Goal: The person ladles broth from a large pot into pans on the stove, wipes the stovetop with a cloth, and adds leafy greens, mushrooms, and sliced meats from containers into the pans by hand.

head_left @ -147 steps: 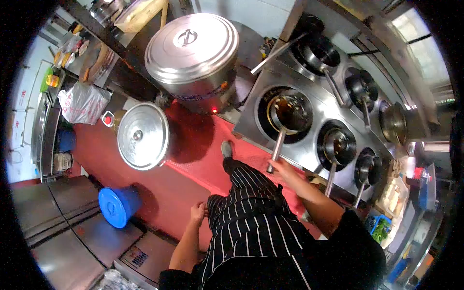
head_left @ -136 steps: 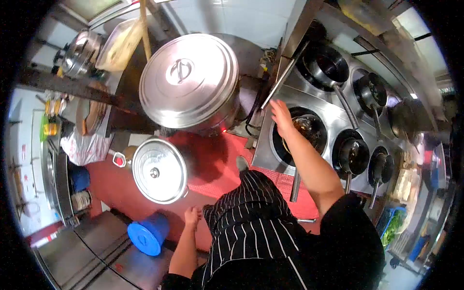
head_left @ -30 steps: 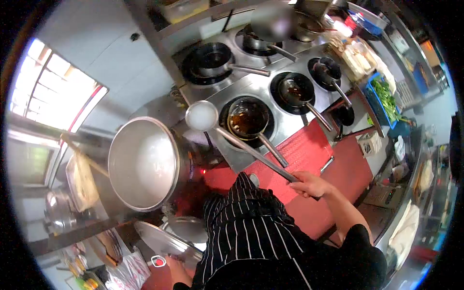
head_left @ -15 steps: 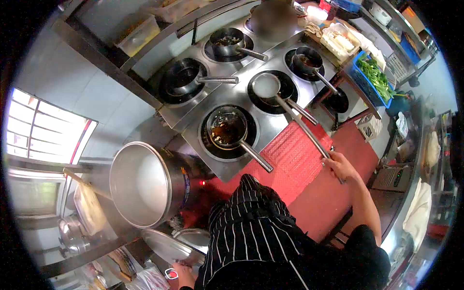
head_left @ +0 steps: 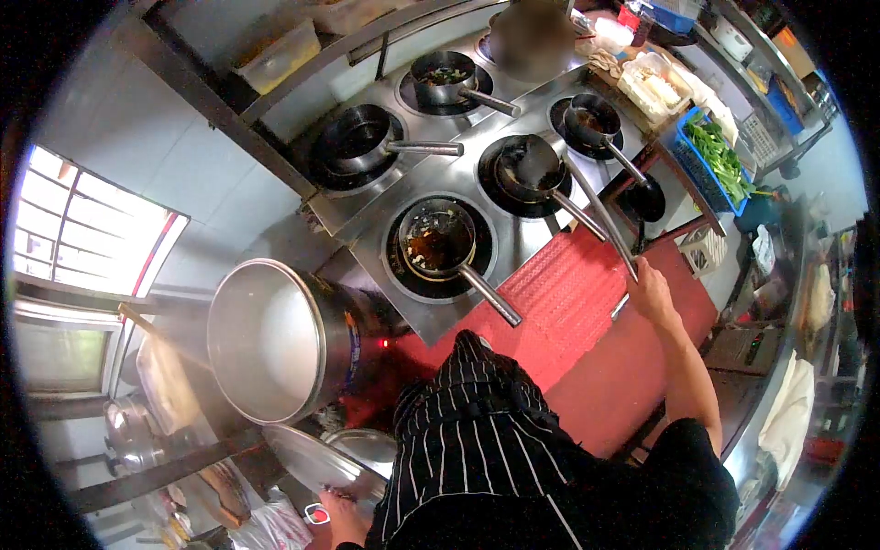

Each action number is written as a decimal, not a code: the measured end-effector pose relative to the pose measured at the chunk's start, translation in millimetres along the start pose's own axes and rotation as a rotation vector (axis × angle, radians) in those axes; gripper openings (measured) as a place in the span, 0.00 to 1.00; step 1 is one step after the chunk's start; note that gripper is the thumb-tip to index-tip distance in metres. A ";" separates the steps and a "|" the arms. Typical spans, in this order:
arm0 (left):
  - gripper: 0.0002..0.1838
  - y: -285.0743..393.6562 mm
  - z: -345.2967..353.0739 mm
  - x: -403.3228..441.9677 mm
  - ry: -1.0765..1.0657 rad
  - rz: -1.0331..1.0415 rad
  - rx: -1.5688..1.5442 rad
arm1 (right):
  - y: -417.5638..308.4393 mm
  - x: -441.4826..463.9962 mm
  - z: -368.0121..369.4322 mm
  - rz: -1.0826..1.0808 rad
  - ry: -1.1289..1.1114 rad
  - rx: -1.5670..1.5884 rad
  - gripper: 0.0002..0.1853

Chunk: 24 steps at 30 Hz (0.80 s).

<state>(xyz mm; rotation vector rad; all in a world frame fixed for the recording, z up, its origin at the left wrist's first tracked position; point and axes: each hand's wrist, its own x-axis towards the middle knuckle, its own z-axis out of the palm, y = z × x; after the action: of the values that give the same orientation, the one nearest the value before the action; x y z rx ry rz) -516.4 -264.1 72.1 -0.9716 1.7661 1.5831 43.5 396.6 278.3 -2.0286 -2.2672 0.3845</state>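
My right hand [head_left: 652,290] is wrapped round the end of a long-handled ladle [head_left: 607,216]. The ladle's bowl is over the middle front pan [head_left: 530,169], tipped so that its dark side shows. My left hand [head_left: 340,515], low in the view, grips a big steel lid [head_left: 321,461] held tilted beside my apron. Left of the stove stands the large steel pot [head_left: 266,341], uncovered, with steam and whitish liquid inside. Nearest me on the stove, a pan [head_left: 437,238] holds dark liquid and small pale bits.
More pans sit on the burners: one at the back left [head_left: 357,139], one with green bits [head_left: 444,77], one at the right [head_left: 592,120]. A blue basket of greens [head_left: 719,156] and a tray of pale food [head_left: 654,84] lie right of the stove. Red matting [head_left: 559,312] covers the floor.
The lid has come off the large pot into my left hand. My right hand has taken up the ladle, carried it rightward to the middle front pan and tipped its bowl, which held whitish liquid.
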 end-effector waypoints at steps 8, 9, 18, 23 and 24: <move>0.15 19.3 -2.1 34.7 0.045 -0.038 -0.022 | -6.2 -23.2 5.6 0.152 0.012 -0.040 0.16; 0.15 23.2 -3.3 38.9 0.059 -0.030 -0.010 | -7.5 -27.1 8.8 0.097 0.054 0.094 0.13; 0.18 28.3 -10.4 29.5 0.192 0.174 -0.219 | -186.1 -45.7 -19.9 -0.159 -0.491 0.728 0.15; 0.17 30.1 -48.2 41.9 0.388 0.023 -0.076 | -370.5 -35.3 71.9 -0.511 -0.852 0.469 0.14; 0.17 33.5 -42.1 33.6 0.376 0.019 -0.122 | -397.7 -28.9 107.4 -0.657 -0.837 0.394 0.15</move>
<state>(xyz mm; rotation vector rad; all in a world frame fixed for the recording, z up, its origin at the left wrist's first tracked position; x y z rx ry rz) -560.8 -309.4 69.9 -1.3890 1.9430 1.6141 -361.5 315.9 271.2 -0.9100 -2.7528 1.6579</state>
